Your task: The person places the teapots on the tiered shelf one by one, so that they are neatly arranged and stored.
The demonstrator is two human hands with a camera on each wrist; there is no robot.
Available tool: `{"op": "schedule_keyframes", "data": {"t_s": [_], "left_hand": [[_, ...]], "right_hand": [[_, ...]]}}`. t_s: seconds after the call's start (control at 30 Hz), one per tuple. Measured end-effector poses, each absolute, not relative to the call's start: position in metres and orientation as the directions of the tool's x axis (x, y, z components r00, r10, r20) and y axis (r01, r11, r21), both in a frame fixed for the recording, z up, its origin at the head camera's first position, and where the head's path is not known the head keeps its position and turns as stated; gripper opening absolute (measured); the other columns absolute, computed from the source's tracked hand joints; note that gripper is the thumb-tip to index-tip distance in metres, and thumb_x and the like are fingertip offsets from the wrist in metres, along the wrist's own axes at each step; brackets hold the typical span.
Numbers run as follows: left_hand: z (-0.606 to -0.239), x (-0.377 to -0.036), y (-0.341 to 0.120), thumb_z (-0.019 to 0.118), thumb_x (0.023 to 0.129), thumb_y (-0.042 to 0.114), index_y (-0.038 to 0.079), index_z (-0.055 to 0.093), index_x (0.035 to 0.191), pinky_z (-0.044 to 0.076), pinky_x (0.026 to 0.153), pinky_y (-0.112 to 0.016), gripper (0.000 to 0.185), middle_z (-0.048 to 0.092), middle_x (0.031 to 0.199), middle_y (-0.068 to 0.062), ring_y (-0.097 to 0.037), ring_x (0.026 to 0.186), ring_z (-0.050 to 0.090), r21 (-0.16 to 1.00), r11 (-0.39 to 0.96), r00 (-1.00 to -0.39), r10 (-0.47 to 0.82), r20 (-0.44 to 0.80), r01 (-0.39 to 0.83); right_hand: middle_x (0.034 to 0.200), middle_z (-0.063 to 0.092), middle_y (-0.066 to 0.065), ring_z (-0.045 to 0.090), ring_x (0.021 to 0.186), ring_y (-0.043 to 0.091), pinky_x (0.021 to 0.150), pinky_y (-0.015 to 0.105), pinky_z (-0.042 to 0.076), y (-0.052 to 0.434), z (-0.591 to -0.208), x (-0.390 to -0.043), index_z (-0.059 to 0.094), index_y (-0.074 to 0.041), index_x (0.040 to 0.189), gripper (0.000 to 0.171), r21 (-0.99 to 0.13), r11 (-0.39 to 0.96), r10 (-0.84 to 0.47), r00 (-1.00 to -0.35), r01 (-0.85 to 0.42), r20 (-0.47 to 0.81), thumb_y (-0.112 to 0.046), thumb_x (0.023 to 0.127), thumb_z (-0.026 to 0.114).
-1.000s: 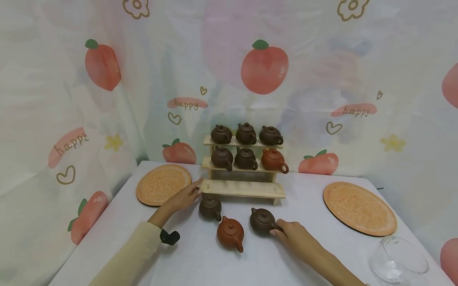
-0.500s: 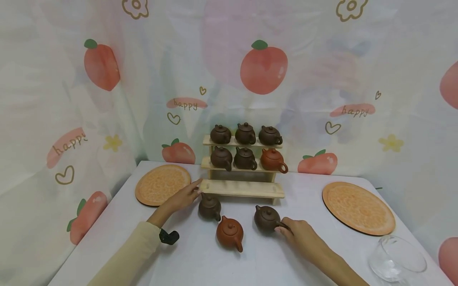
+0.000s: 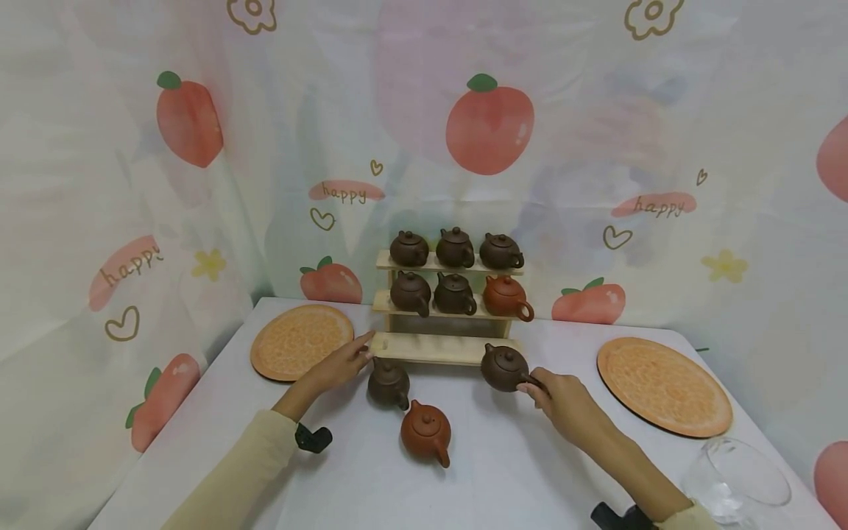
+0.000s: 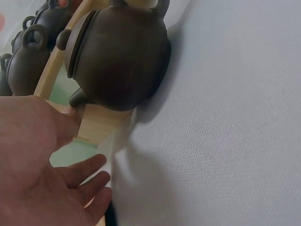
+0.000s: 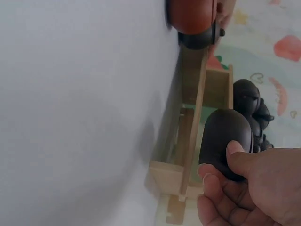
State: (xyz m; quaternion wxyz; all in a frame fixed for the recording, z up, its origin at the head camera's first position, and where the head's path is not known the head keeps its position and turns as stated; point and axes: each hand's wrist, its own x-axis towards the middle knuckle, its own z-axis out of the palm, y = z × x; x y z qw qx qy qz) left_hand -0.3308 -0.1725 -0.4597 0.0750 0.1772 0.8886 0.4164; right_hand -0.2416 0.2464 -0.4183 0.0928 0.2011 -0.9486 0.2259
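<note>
Teapot [image 3: 504, 367] has come off the table: you've carried it from beside the red pot [image 3: 426, 433] up to the right end of the rack's [image 3: 397, 346] bottom shelf, right hand [image 3: 563, 401] pinching its handle. Not set down yet, by the look. Left hand [image 3: 339, 366] hasn't moved, fingers straight against the shelf's left end, bracing. Brown pot [image 3: 388, 383] untouched.
</note>
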Motion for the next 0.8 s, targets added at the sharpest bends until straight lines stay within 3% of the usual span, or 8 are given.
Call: {"op": "schedule_keyframes", "data": {"t_s": [0.8], "left_hand": [[-0.458,-0.329,-0.171,0.043,0.115,0.016,0.0,0.024,0.166,0.043,0.114,-0.06,0.057,0.041,0.161,-0.031,-0.047,0.145,0.047,0.775,0.586,-0.927,0.374,-0.002,0.235]], "right_hand": [[0.069,0.063,0.003,0.05,0.061,0.013,0.055,0.025,0.041,0.255,-0.41,-0.284,0.063,-0.005,0.09,0.017,-0.369,0.83,-0.323,-0.901,-0.417,0.29,-0.013,0.103,0.069]]}}
